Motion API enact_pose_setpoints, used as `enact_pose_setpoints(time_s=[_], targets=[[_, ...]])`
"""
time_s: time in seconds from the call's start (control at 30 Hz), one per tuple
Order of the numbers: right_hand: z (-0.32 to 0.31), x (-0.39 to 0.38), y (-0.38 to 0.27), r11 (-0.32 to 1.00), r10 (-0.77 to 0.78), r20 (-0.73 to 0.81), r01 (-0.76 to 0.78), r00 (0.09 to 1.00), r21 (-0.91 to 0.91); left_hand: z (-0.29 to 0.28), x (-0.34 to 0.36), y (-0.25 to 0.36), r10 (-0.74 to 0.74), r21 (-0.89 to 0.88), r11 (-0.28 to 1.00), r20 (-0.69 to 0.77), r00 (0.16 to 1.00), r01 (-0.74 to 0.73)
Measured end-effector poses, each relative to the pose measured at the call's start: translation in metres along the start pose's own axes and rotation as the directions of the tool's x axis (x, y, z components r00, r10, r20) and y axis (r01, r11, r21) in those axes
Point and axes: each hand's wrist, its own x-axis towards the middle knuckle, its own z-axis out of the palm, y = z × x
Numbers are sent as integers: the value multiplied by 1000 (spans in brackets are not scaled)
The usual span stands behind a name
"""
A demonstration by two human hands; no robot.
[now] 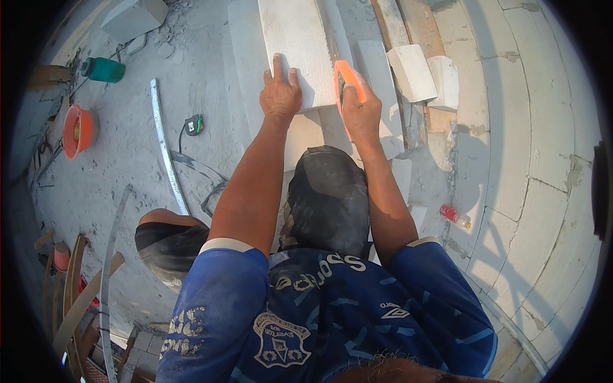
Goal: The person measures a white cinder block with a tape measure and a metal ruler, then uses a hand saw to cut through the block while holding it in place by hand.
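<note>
A long white block (295, 38), like aerated concrete, lies ahead of my knee on other pale blocks. My left hand (281, 96) rests palm down on its near left part, fingers spread. At the block's right edge, my right hand (361, 112) is wrapped round the orange handle of a handsaw (343, 71). The blade seems to run along the block's right side; I cannot make out most of it. Below the near end of the block, a pale block (304, 135) shows in front of my knee.
Cut white pieces (412, 73) lie to the right beside wooden boards (418, 25). On the left floor are a metal straightedge (165, 143), a tape measure (193, 125), an orange bucket (79, 132) and a green bottle (103, 70). A red-labelled bottle (454, 216) lies right, near a block wall (530, 191).
</note>
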Motion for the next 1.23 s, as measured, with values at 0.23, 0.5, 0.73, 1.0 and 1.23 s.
enact_pose_setpoints(time_s=[0.23,0.5,0.73,1.0,1.23], targets=[[-1,2,4,1000,8,-20,-8,1000,-13,1,1,-1,1,5,1000,-5,1000,-1],[-6,-11,5,999,-29,-1,29,1000,24,0,1,1,27,43,999,-21,999,-26],[-2,2,0,997,52,-9,-52,999,54,0,-2,3,5,-9,1000,-7,1000,-5],[-2,-5,1,996,-64,-62,59,996,-69,3,2,1,5,28,1000,-1,1000,-5],[8,15,12,999,-25,-56,23,998,-44,5,-2,-2,2,28,1000,9,1000,-2]])
